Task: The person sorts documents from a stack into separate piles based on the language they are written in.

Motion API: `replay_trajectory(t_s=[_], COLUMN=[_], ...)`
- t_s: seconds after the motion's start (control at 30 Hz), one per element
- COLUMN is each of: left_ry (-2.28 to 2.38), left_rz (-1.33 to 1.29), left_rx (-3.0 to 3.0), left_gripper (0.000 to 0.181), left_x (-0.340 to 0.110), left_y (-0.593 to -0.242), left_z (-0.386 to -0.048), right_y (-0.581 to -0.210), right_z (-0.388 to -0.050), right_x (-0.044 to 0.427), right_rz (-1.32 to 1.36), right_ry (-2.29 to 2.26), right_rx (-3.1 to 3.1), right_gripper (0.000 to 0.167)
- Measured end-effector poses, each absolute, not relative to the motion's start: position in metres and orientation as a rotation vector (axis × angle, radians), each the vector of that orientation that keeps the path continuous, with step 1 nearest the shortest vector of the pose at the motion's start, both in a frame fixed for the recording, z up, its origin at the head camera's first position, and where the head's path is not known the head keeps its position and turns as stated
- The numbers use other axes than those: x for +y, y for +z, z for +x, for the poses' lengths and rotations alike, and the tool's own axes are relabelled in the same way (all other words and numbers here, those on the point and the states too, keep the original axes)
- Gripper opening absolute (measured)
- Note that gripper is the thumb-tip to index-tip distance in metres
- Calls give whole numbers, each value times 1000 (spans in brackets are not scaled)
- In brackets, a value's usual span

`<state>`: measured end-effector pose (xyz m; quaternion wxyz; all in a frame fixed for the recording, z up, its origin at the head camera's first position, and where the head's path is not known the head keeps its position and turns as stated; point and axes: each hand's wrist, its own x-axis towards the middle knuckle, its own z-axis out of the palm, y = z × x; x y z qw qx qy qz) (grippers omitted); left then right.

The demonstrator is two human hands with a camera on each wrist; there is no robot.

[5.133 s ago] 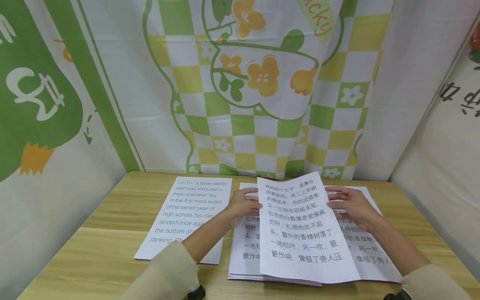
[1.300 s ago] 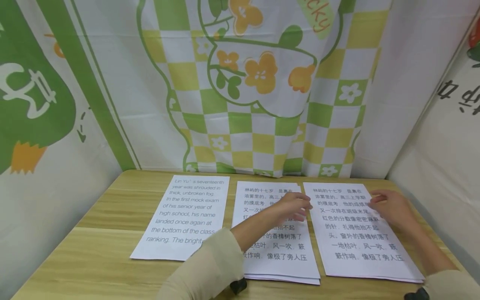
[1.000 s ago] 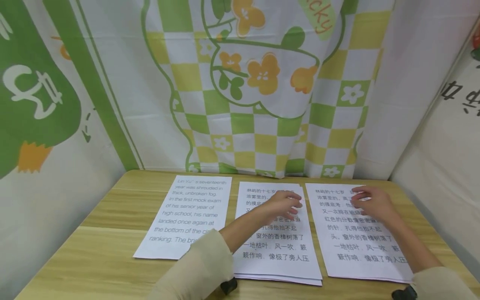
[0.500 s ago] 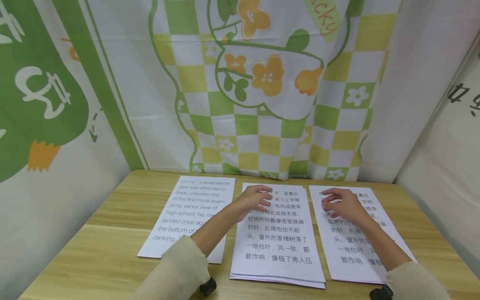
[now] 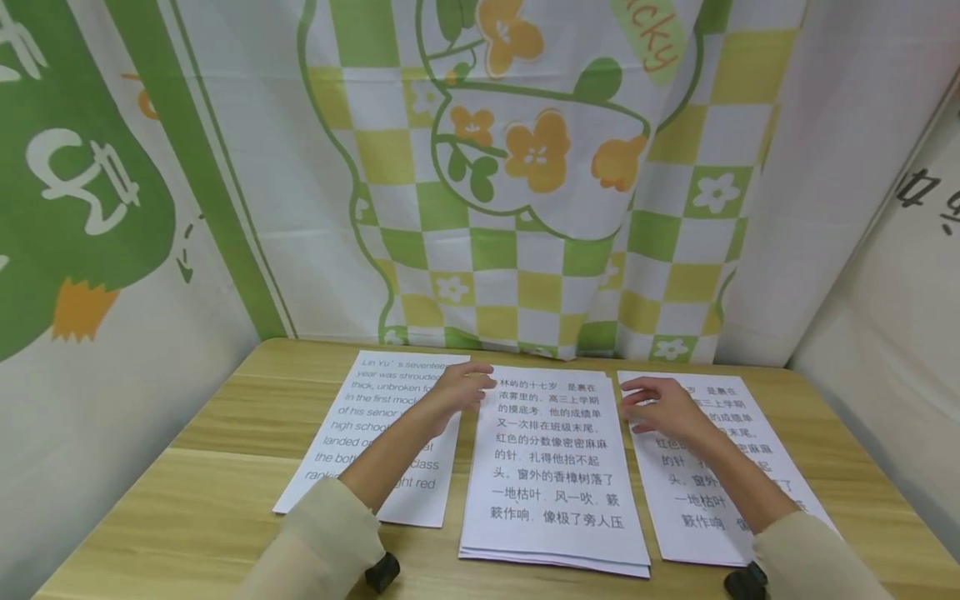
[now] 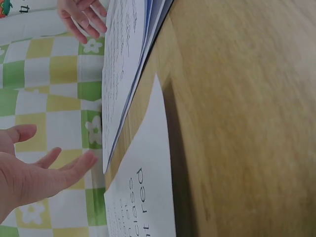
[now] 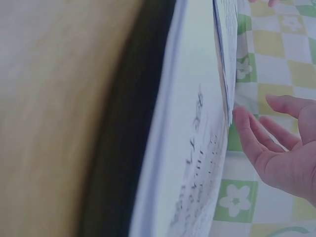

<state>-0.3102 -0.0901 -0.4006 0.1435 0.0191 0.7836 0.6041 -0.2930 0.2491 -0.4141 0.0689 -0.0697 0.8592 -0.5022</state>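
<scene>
In the head view, three sets of white printed paper lie on the wooden table. The middle stack (image 5: 555, 467) has Chinese text and slightly uneven edges. The left hand (image 5: 450, 396) is at its upper left edge, over the English sheet (image 5: 375, 433), fingers relaxed and apart. My right hand (image 5: 663, 408) is over the upper left part of the right Chinese pile (image 5: 705, 537), its fingertips near the middle stack's right edge. Both wrist views show the left hand (image 6: 44, 173) and the right hand (image 7: 286, 148) with loosely bent fingers, nothing held.
A wooden table (image 5: 187, 492) extends around the papers. Behind it hangs a curtain (image 5: 525, 275) with green and yellow checks and orange flowers. White fabric walls with printed patterns stand at the left and right.
A Chinese sheet held up between both hands earlier is no longer raised. Both hands have since moved leftward, the left from over the middle stack to its left edge.
</scene>
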Motion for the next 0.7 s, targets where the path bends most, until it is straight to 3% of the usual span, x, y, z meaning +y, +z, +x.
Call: replay_trajectory(t_s=[0.23,0.7], left_ry=[1755,1810], left_rz=[-15,-28], left_rx=[2264,2212], left_gripper=[56,51], left_x=[-97,-97], left_y=[-406,-413], left_z=[-313,-313], right_y=[-416,-416], right_z=[-301,-303], right_x=[246,245], right_rz=[-162,-125], right_ry=[-1578,-1600], right_rx=[2528,2468], right_gripper=[54,58])
